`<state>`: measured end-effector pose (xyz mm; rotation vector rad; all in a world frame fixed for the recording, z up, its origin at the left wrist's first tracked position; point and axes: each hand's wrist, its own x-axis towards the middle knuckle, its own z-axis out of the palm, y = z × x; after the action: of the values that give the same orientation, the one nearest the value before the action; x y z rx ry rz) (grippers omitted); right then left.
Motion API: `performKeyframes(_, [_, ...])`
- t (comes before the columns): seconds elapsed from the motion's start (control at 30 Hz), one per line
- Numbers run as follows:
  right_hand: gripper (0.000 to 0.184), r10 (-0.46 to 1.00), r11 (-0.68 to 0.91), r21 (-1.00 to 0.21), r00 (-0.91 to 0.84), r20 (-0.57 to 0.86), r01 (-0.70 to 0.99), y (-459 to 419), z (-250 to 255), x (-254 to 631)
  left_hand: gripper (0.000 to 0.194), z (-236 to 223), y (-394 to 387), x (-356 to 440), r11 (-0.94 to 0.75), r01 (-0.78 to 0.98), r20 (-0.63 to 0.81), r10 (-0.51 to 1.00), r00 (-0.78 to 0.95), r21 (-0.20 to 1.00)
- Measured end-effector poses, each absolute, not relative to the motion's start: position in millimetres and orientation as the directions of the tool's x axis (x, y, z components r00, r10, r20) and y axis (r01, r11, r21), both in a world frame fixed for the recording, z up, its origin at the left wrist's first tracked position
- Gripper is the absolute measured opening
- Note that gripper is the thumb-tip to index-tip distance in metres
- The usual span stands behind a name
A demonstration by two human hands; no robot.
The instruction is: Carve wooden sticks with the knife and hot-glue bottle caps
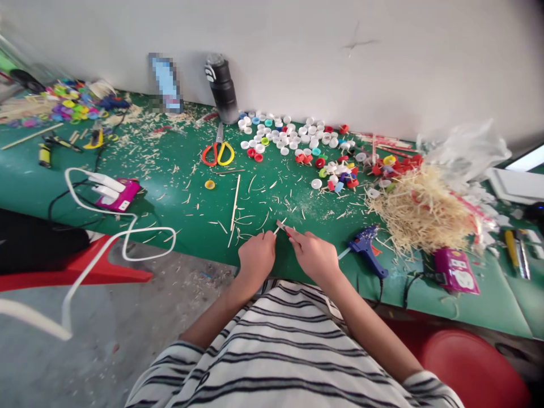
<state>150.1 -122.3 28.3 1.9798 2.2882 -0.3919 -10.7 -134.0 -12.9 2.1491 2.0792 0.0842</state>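
Both hands are at the front edge of the table (25, 187), nearer than the scissors (219, 141) and to their right. Left hand (258, 255): pinching 1 thin stick (276, 229). Right hand (318, 258): fingers curled around 1 small blade (281, 225), set close against the stick; exact contact too small to tell. A blue glue gun (366, 249), near-right of the scissors, narrows room beside that hand. Nearer than the scissors, low shavings, 1 loose stick (235, 203) and 1 yellow cap (209, 185) leave working room. White caps (293, 137) spread right of the scissors; 1 black bottle (223, 90) stands beyond them.
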Motion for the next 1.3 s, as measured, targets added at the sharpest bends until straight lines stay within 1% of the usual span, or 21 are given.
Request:
performKeyframes(0.23, [0.044,0.962,0.125,-0.130,-0.152,-0.228,0.984,-125,28,151,0.046,-12,-134,-10,-0.028,0.986,-0.097,0.994,0.044,0.162])
performKeyframes(0.33, [0.044,0.968,0.122,-0.128,-0.147,-0.202,0.984,-127,25,153,0.047,-12,-134,-10,-0.026,0.988,-0.088,0.995,0.040,0.155])
performKeyframes(0.53, [0.044,0.972,0.103,-0.114,-0.124,-0.198,0.988,-124,22,152,0.048,-10,-133,-11,-0.059,0.988,-0.085,0.994,0.071,0.144])
performKeyframes(0.7, [0.045,0.970,0.141,-0.118,-0.161,-0.185,0.983,-114,20,142,0.046,-8,-132,-10,-0.016,0.986,-0.109,0.993,0.034,0.164])
performKeyframes(0.83, [0.045,0.973,0.142,-0.092,-0.156,-0.169,0.986,-102,18,136,0.045,-8,-132,-9,-0.013,0.986,-0.109,0.994,0.032,0.167])
performKeyframes(1.07, [0.048,0.964,0.152,-0.087,-0.167,-0.208,0.985,-95,18,137,0.047,-8,-133,-8,0.012,0.987,-0.105,0.994,0.005,0.159])
performKeyframes(1.17, [0.049,0.964,0.152,-0.115,-0.174,-0.203,0.982,-102,20,140,0.047,-9,-133,-8,0.023,0.987,-0.108,0.994,-0.005,0.158])
performKeyframes(1.3, [0.048,0.955,0.138,-0.126,-0.166,-0.247,0.982,-114,23,145,0.048,-9,-133,-9,0.008,0.985,-0.114,0.993,0.012,0.172])
